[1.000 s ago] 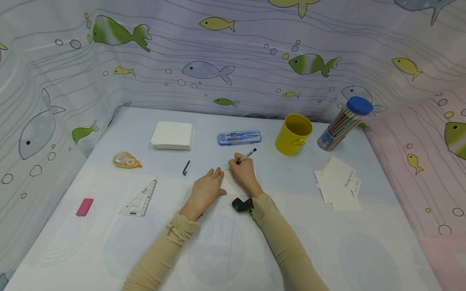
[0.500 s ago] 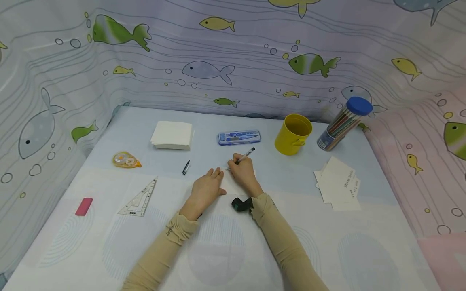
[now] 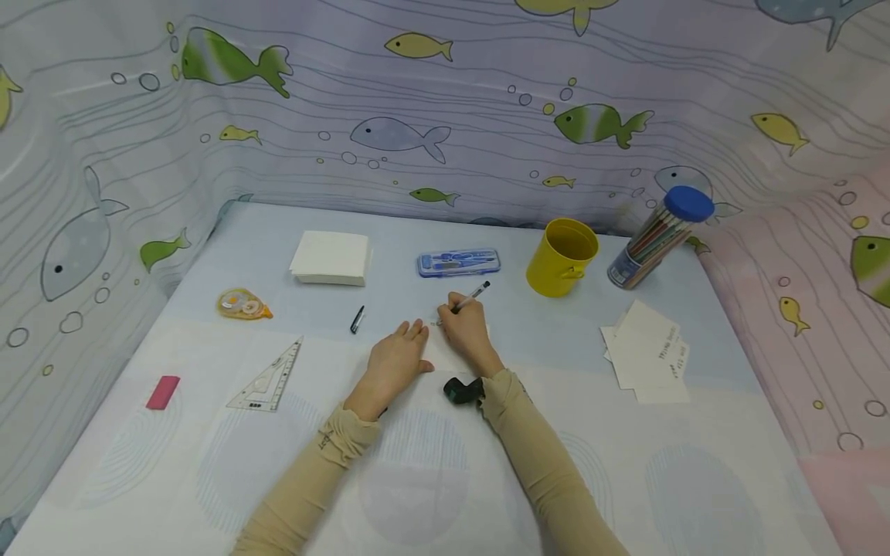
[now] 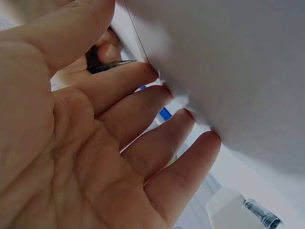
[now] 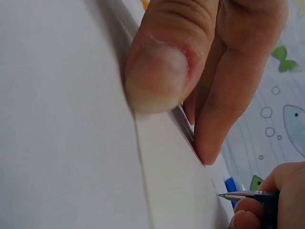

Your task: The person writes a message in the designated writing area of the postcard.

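Note:
In the head view, my right hand (image 3: 467, 328) holds a pen (image 3: 480, 290) with a clear barrel and a black grip, slanting up to the right. Its metal tip (image 5: 228, 195) shows in the right wrist view, right at small marks near the edge of a white paper card (image 5: 178, 186). My left hand (image 3: 396, 361) rests on the card's left side with fingers straight and thumb apart. Its fingertips (image 4: 205, 143) press the surface in the left wrist view. Both hands cover much of the card. A black pen cap (image 3: 357, 320) lies left of my left hand.
Behind the hands are a stack of blank cards (image 3: 330, 257), a blue compass set case (image 3: 459, 262), a yellow mug (image 3: 559, 259) and a pencil tub (image 3: 657, 239). Written cards (image 3: 643, 347) lie right; correction tape (image 3: 243, 305), a set square (image 3: 267, 378) and a pink eraser (image 3: 163, 392) left.
The pen's upper end has shifted very slightly with small movements of my right hand. My left hand stays in place. The head view has moved a little.

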Demonstrator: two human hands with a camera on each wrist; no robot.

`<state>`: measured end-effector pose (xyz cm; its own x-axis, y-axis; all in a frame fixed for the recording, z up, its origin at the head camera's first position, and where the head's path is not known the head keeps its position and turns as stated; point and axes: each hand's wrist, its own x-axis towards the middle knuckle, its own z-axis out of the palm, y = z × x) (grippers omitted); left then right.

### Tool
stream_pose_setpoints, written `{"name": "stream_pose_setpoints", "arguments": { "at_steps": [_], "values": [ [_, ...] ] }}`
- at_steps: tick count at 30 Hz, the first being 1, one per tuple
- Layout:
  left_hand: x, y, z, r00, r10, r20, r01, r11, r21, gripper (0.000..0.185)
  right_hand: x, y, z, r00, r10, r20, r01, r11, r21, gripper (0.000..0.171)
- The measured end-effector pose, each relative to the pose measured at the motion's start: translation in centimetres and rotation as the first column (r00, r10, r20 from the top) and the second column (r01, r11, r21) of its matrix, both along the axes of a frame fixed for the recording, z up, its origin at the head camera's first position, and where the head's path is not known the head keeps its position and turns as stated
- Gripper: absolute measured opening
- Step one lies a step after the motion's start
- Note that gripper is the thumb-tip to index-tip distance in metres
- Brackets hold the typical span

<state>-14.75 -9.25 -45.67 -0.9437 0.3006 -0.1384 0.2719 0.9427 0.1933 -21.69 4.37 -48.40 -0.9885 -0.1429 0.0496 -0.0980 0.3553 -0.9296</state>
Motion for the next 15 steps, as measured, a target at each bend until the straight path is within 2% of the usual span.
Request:
{"name": "stream_pose_setpoints", "arguments": {
  "at_steps": [4, 6, 8, 15],
  "values": [
    [0.1, 0.0, 0.1, 1.0, -0.003, -0.004, 0.003, 1.0, -0.004, 0.069, 0.4, -0.3, 0.6, 1.0, -0.012, 0.0, 0.012, 1.0, -0.002, 0.035],
    [0.1, -0.1, 0.2, 1.0, -0.004, -0.009, 0.004, 1.0, -0.002, 0.069, -0.3, -0.2, -1.0, 1.0, -0.008, -0.017, 0.008, 1.0, -0.013, 0.037],
    [0.1, -0.1, 0.1, 1.0, -0.003, -0.019, 0.003, 1.0, 0.003, 0.069, -0.8, 0.0, -1.8, 1.0, 0.002, -0.024, -0.003, 1.0, -0.015, 0.037],
    [0.1, -0.1, -0.1, 0.998, 0.005, -0.062, -0.003, 1.0, 0.028, 0.068, -1.1, 0.3, -2.2, 0.999, 0.024, -0.028, -0.024, 1.0, -0.006, 0.035]
  ]
}}
